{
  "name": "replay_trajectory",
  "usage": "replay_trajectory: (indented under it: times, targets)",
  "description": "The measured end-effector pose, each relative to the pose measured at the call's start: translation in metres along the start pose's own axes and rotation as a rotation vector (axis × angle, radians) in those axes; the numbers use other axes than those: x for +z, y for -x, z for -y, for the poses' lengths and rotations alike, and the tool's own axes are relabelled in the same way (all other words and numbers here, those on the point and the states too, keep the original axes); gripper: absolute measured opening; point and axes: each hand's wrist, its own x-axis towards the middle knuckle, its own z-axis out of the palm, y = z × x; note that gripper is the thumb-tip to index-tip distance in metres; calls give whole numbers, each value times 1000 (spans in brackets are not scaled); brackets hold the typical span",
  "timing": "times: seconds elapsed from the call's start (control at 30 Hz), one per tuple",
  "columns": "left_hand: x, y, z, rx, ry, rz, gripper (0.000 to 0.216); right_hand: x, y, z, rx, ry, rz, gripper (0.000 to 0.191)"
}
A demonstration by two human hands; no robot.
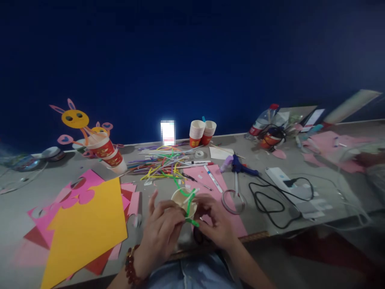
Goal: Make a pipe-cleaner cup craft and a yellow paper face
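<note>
My left hand (162,233) and my right hand (215,222) meet at the table's front edge. Together they hold a paper cup (182,199) with its mouth tilted up and green drinking straws (190,206) stuck through it. The left hand's fingers curl round the cup's side, with one finger raised. With pinched fingers the right hand grips a green straw end (192,222) below the cup. A beaded bracelet (130,267) is on my left wrist.
Orange paper (86,228) lies over pink cut sheets (75,192) at the left. Coloured straws (161,162), markers, cup stacks (202,132), a tape roll (233,200), a blue glue gun (240,166) with black cable, a power strip (284,180) and cup rabbit figures (102,146) crowd the table.
</note>
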Motion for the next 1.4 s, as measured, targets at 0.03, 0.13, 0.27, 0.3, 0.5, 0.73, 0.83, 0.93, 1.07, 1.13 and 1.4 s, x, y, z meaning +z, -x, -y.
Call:
replay_trajectory:
  times: [0.03, 0.13, 0.27, 0.3, 0.5, 0.73, 0.83, 0.93, 1.07, 1.13, 1.4]
  targets:
    - [0, 0, 2, 9, -11, -5, 21, -15, -3, -2, -4, 65, -10, 39]
    - [0, 1, 6, 17, -13, 4, 21, -83, -17, -14, -25, 504, -187, 23]
    - [2, 2, 8, 35, 31, 32, 21, -175, -38, -54, 193, 1092, -317, 27]
    - [3, 3, 8, 34, 39, 36, 21, -192, -42, -65, 253, 1201, -266, 32]
    - [3, 4, 12, 42, 32, 51, 20, -202, -50, -87, 218, 1320, -303, 35]
    - [1, -2, 10, 23, 43, 108, 21, -63, -16, 5, -59, 531, 124, 25]
    - [3, -2, 10, 46, 44, 152, 21, -24, -10, 24, 1, 500, 318, 28]
    - [4, 3, 10, 46, 53, 194, 21, -14, -8, 23, 16, 499, 336, 21]
    - [6, 8, 9, 36, 35, 133, 20, -11, -5, 16, -30, 416, 282, 15]
    - [5, 10, 8, 41, 8, 79, 19, -7, -3, 16, -61, 401, 234, 16]
    - [3, 21, 11, 49, -181, -16, 15, 6, 1, 18, -142, 327, 69, 7]
